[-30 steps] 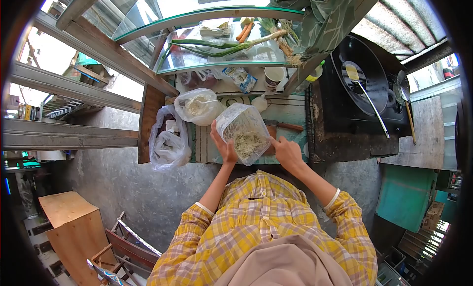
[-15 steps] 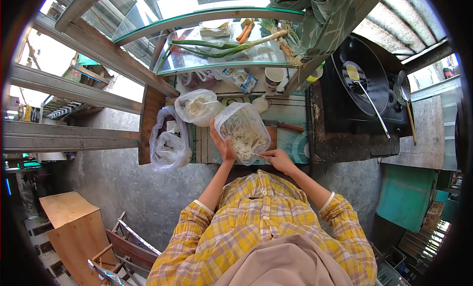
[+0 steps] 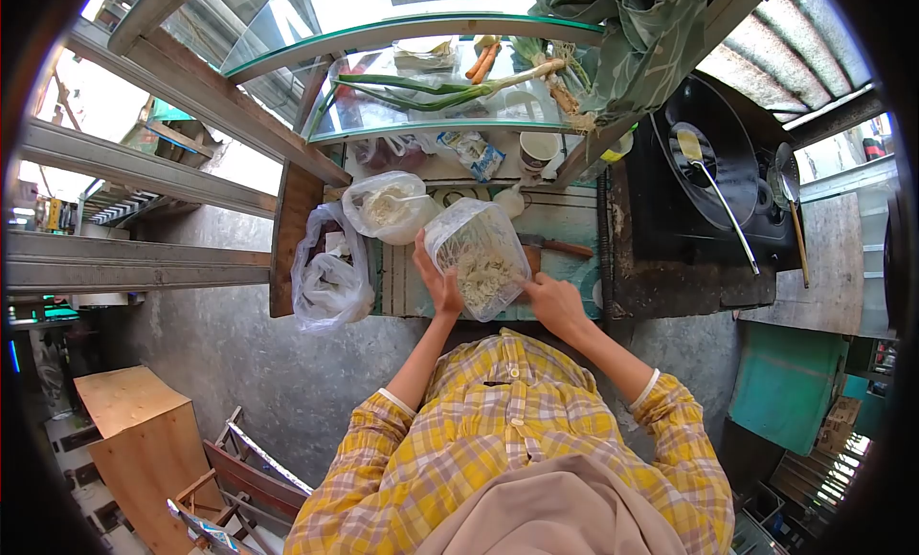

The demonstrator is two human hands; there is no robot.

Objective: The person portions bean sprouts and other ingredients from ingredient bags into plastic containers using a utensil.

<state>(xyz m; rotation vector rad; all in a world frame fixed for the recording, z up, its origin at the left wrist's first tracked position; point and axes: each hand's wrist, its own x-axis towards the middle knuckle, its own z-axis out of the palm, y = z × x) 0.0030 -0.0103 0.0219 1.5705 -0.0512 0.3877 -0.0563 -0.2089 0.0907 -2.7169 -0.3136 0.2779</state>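
Observation:
A clear plastic tub [image 3: 469,222] is tilted towards me over the counter's front edge. Pale, lumpy, floury mixture [image 3: 486,273] lies in its lower part and smears its walls. My left hand [image 3: 440,282] is closed on the tub's left side, thumb near the rim. At the right rim, my right hand [image 3: 557,304] is closed in a pinch on what seems a thin utensil; its working end is hard to make out in the mixture. Beyond the tub stands a plastic bag of white flour [image 3: 388,209] with a spoon in it. A knife [image 3: 560,246] lies right of the tub.
A tied plastic bag [image 3: 330,277] sits at the counter's left end. Green onions [image 3: 431,100] and carrots [image 3: 484,62] lie on the glass shelf above. To the right, a black wok [image 3: 704,187] holding a spatula [image 3: 723,196] rests on the stove. A paper cup [image 3: 538,151] stands behind.
The tub has shifted slightly right and its opening has turned a little. My right hand has moved slightly up and right along its rim. The left hand keeps its hold.

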